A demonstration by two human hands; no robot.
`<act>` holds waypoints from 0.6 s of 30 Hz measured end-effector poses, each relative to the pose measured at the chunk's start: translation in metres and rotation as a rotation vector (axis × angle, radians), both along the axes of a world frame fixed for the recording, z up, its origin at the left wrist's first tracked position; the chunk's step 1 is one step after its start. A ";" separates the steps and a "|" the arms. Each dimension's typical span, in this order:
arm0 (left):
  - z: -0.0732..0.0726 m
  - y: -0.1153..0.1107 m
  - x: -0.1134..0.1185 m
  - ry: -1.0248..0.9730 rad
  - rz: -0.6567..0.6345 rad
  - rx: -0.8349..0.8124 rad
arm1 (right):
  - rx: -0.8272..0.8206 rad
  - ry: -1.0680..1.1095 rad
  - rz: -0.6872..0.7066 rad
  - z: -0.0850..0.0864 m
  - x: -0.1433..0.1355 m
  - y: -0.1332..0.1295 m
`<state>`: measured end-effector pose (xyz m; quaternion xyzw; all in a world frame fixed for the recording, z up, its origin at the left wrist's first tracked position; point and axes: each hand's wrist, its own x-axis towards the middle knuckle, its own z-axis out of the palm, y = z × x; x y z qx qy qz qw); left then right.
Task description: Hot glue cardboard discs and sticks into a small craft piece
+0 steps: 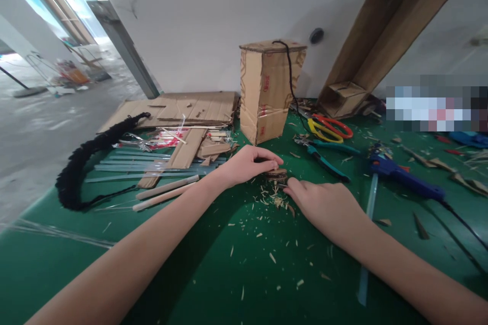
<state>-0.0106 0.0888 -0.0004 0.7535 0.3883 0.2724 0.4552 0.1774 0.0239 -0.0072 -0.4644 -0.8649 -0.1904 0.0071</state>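
Observation:
My left hand (253,163) is closed, thumb and fingertips pinched on a small brown cardboard piece (277,174) just above the green table. My right hand (310,197) is closed too, its thumb and forefinger at the right side of that piece, around a thin object too small to make out. Pale wood shavings (279,200) lie in a heap below the fingertips. Behind the hands stands a tall cardboard box (265,94) with a black cord over its top.
Pliers (322,155), scissors (330,128) and a blue glue gun (406,177) lie right. Left are a black fuzzy strip (78,167), glue sticks (129,166), wooden dowels (168,194) and cardboard sheets (198,104). A long cardboard trough (396,15) leans at the wall.

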 end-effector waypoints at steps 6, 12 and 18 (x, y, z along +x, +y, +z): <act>-0.004 0.001 0.000 -0.016 0.010 0.009 | -0.075 0.058 -0.006 0.001 -0.001 -0.002; -0.002 0.001 0.001 -0.012 0.001 0.003 | -0.158 -0.015 0.034 0.007 0.000 -0.004; 0.000 -0.001 0.001 -0.003 -0.012 0.007 | -0.125 0.001 0.024 0.008 0.003 0.001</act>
